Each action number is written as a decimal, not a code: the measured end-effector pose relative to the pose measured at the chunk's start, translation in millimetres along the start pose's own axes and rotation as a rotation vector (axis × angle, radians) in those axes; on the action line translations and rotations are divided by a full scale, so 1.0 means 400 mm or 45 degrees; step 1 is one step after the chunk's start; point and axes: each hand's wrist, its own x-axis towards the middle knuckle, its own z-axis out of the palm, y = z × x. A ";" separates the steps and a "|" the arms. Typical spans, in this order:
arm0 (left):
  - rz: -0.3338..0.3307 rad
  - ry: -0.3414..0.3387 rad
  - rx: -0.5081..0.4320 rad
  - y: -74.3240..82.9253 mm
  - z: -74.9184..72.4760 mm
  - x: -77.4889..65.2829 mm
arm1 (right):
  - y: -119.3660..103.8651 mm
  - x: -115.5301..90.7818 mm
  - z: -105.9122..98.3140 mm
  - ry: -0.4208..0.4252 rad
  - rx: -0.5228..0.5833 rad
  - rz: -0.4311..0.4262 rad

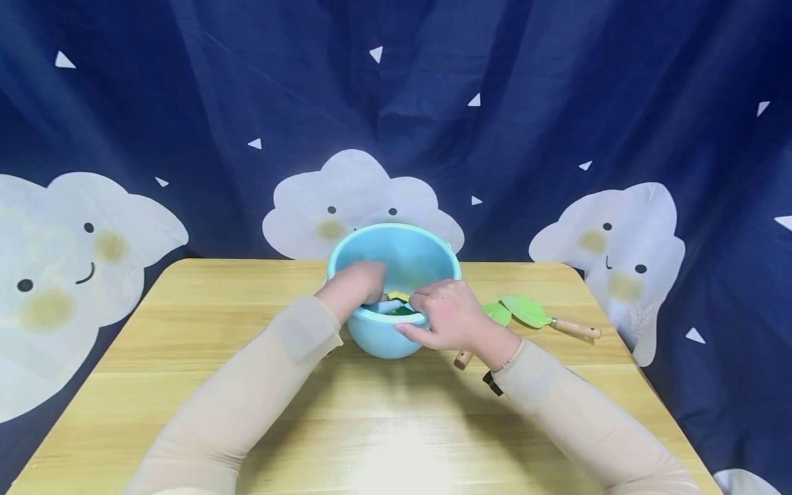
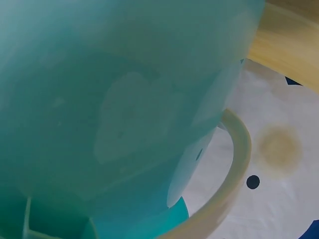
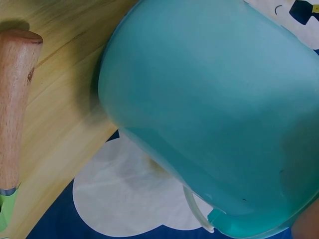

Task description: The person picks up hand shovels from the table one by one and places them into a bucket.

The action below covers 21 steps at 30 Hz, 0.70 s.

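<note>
A light blue bucket [image 1: 386, 340] stands tilted on the table, its mouth facing the head camera. My left hand [image 1: 365, 278] reaches into it with bent knuckles; the fingertips are hidden. Beside them show a small wooden piece [image 1: 385, 298] and, near the rim, dark, yellow and green parts. My right hand [image 1: 448, 309] grips the near right rim, thumb outside and fingers over the edge. The left wrist view is filled by the bucket wall [image 2: 134, 114], with its pale curved handle [image 2: 241, 149] alongside. The bucket's outer side [image 3: 209, 99] fills most of the right wrist view.
Right of the bucket lies a green leaf-shaped trowel [image 1: 526, 311] with a wooden handle. A second green trowel [image 1: 497, 313] lies partly behind my right hand, its wooden handle [image 3: 17, 109] close by. A dark blue curtain [image 1: 204, 103] with clouds hangs behind the wooden table [image 1: 204, 330].
</note>
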 end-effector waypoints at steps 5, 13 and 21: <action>0.008 0.062 -0.024 -0.004 0.003 -0.002 | -0.004 0.004 -0.004 0.005 -0.001 -0.001; 0.052 0.208 -0.110 -0.013 0.010 0.002 | -0.003 0.003 -0.002 0.026 -0.001 -0.007; 0.119 0.312 -0.150 -0.016 0.015 -0.001 | -0.005 0.002 0.000 0.003 -0.004 0.005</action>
